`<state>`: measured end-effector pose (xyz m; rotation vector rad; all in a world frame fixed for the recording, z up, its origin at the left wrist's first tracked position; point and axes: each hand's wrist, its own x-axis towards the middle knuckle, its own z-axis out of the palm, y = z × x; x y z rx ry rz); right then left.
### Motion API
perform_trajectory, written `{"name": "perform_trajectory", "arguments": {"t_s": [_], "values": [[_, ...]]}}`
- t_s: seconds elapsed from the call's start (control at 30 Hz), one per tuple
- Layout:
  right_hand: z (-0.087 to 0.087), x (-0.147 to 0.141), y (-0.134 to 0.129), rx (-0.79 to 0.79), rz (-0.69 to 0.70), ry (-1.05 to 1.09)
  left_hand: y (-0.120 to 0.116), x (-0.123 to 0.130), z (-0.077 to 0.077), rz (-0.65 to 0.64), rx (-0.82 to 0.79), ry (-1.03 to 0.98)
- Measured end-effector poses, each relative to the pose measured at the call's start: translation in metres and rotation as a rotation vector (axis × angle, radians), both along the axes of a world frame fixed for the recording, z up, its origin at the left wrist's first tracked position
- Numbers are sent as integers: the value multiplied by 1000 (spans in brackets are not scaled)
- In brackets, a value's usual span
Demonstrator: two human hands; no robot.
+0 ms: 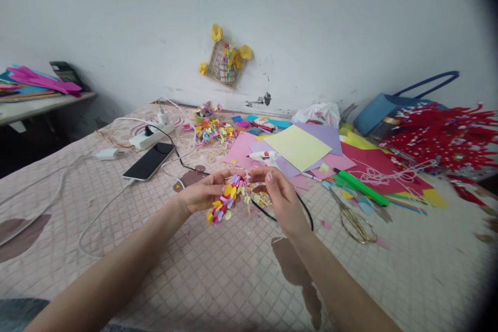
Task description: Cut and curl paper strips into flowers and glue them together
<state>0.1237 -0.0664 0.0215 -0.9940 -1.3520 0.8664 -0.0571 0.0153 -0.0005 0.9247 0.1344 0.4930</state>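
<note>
A strand of small paper petals (224, 202) in yellow, purple, red and cream hangs between my hands over the middle of the table. My left hand (208, 189) grips it from the left, fingers closed round its upper end. From the right, my right hand (278, 189) pinches the strand's other part with thumb and fingers, near pale yellow petals. The exact spot between the fingertips is too small to make out. Behind my hands lies a white glue gun (264, 155), its black cable looping round beside my right hand.
To the left are a phone (149, 161), a power strip (151, 136) and white cables. Coloured paper sheets (299, 146), a green glue-stick or cutter (361, 187) and gold scissors (358, 223) lie right. A red beaded bundle (443, 137) and blue bag (383, 111) stand far right.
</note>
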Motion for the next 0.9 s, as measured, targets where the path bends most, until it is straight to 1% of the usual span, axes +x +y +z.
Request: {"name": "perform_trajectory", "arguments": {"t_s": [0.17,0.3,0.43,0.53,0.6,0.7,0.83,0.9], "values": [[-10,-1,1,-42,-14,187,3,-4,-2,51,8,9],[-14,3,2,-57,-71,326,4,-5,-2,79,12,37],[-18,9,3,-52,-141,390,6,-5,-1,106,-9,32],[-23,12,4,-36,-147,402,9,-5,-1,151,-35,31],[-27,11,6,-34,-125,397,11,-6,1,181,-39,38],[-32,7,7,-49,-49,367,12,-6,8,197,-20,55],[-37,0,7,-64,75,315,10,-4,26,185,32,61],[-37,-3,6,-90,148,356,10,-4,37,178,95,70]]}}
